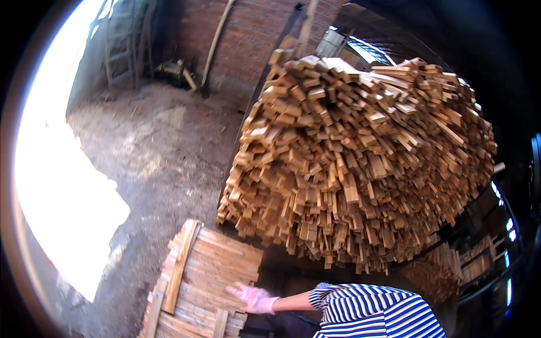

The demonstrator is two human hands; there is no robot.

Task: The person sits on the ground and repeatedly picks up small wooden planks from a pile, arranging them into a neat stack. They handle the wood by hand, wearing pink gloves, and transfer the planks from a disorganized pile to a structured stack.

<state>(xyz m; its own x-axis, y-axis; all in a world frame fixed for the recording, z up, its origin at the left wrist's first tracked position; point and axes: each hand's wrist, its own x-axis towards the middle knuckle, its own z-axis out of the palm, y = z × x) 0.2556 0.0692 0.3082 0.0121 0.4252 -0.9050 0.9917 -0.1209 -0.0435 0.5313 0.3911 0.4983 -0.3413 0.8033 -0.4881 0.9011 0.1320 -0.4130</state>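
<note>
A wooden panel of pale, reddish-brown planks lies face up and at a slant below you, its narrow boards set side by side. Their ends (no two quite level) leave jagged edges to your left and right. One long batten crosses the boards near the left edge; two shorter strips show lower down. The near end runs out of your view.

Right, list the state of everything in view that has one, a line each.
Plank panel: assembled, battens across it.
Gloved hand: open, fingers extended over the panel; contact unclear.
Wood pile: stacked high, ends uneven.
Long pole: tilted, by the brick wall.
Striped sleeve: short, forearm bare.
</note>
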